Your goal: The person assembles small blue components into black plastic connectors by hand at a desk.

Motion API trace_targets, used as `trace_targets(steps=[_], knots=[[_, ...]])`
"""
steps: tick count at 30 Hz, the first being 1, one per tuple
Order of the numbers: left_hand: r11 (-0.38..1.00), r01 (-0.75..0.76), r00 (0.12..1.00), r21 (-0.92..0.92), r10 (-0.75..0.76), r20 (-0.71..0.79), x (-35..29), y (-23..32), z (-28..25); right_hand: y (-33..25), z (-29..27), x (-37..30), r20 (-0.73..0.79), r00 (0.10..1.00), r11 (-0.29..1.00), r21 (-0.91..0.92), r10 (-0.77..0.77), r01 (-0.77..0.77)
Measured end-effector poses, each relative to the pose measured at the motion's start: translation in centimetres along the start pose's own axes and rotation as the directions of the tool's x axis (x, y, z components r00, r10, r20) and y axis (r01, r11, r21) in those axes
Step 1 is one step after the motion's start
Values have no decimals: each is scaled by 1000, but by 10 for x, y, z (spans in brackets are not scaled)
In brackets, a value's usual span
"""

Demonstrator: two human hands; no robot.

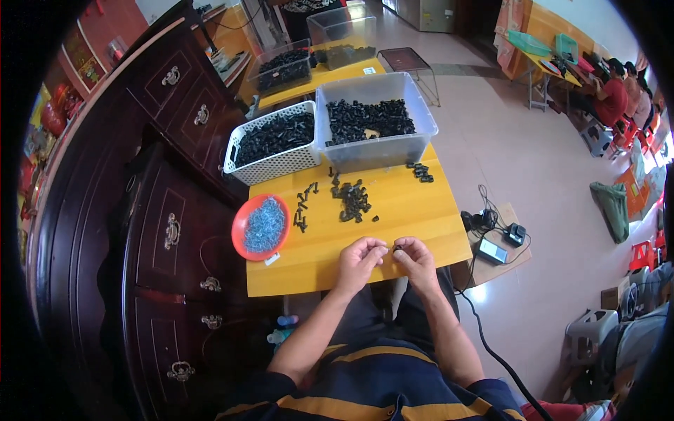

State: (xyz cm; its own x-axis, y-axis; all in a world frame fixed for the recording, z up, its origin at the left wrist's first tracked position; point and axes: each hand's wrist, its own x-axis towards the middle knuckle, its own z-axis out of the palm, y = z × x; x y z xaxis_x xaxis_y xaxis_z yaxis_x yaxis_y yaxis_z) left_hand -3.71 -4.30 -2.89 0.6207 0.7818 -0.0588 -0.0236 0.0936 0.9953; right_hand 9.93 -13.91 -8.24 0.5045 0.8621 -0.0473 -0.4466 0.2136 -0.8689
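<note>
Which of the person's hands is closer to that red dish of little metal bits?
Left. The left hand is just right of the red dish; the right hand sits farther right, beyond it.

Yellow table (414, 210): bins, plate, black parts.

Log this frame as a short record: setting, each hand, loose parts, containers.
Setting: yellow table beside a dark wooden cabinet
Left hand: fingertips pinched at a small black part
Right hand: meets the left at the same part
Loose parts: pile of black pieces mid-table
Red plate: holds small silvery bits, too small to identify
White basket and clear bin: both hold black pieces
</note>
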Motion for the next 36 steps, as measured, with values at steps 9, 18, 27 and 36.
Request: trace_targets(steps=[9,18,27,36], knots=[[886,-280,958,370,285,43,12,-2,9,0,-1,6,56,995,967,-248,77,-61],[814,-332,936,476,345,64,12,-1,5,4,3,6,76,997,984,-180,4,10],[734,-390,914,556,383,137,10,8,3,8,-1,6,66,998,978,-209,18,-4],[595,-491,862,636,436,258,5,16,13,5,-11,10,103,989,993,-75,101,-94]])
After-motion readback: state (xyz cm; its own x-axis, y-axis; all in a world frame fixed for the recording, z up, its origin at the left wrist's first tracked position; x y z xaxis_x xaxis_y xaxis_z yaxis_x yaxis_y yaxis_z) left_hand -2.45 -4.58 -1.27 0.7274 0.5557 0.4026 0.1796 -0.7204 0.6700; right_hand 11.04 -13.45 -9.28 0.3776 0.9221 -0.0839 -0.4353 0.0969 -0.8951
